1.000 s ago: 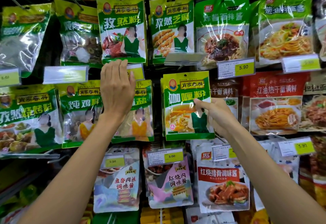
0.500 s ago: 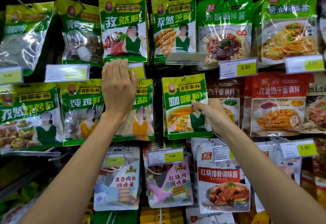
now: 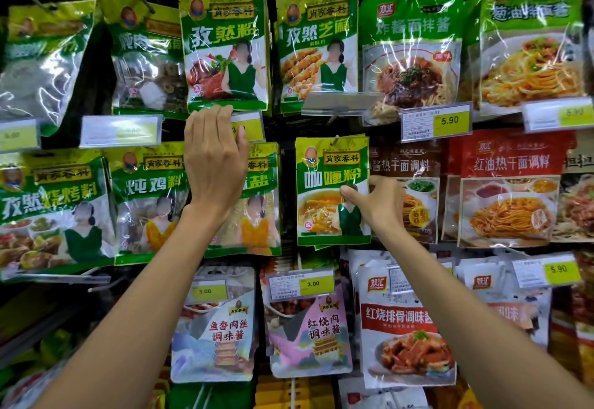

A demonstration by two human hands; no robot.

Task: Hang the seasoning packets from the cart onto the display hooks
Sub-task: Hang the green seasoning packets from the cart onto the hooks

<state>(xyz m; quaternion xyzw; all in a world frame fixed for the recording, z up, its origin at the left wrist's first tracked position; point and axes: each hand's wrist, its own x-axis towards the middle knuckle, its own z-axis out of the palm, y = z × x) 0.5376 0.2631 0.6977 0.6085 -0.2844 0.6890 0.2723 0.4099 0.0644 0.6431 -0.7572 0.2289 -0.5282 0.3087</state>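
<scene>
**Curry Packet Position and Grip State**

The curry packet [image 3: 324, 183] is a flat, glossy film pouch in green and yellow. It is printed 肖家香料 above 咖喱粉, with a soup photograph below. It sits in the middle row of the display, and a metal hook tip [image 3: 335, 140] shows at the hole in its top edge.

The right grip [image 3: 377, 206] pinches the right edge of the pouch, with the thumb on the front face and the fingers curled behind.

The left grip [image 3: 213, 164] holds nothing. Its fingers are straight and together, laid over the top of the salt pouch [image 3: 260, 209], whose label ends in 盐. The fingertips reach the lower edge of the 孜然粉 pouch [image 3: 225, 45] and partly cover a yellow price tag [image 3: 252, 125].

Above the curry packet, a clear plastic tag holder [image 3: 340, 103] tilts forward. To the right, a crinkled noodle sauce pouch [image 3: 411, 48] carries the 双汇 logo, and the tag [image 3: 435, 122] beneath it reads 5.90.
</scene>
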